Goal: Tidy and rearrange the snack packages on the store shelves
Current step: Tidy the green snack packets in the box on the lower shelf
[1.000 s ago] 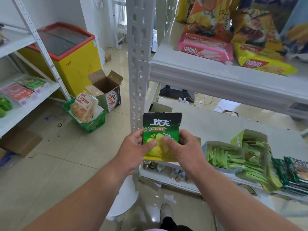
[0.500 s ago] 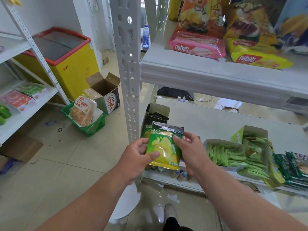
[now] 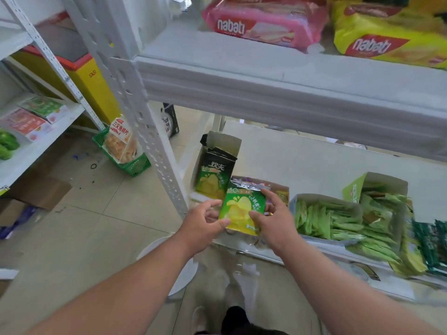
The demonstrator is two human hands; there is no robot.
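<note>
**Task status: restocking in progress**

A green-and-yellow foil chip packet [image 3: 239,211] is pinched at its side edges by the left hand [image 3: 202,222] and the right hand [image 3: 273,213], just in front of an open cardboard display box [image 3: 219,153] on the white lower shelf [image 3: 314,163]. One matching black-topped packet [image 3: 214,177] is already seated upright in that box. Insertion is judged outstanding; the loose green sachets [image 3: 377,240] at the right remain untidied.

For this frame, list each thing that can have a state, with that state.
Green chip bag: held in both hands, over the lower shelf's front edge.
Left hand: grips the bag's left edge.
Right hand: grips its right edge.
Display box: open, another bag upright inside.
Green basket: on floor, holding a packet.
</note>
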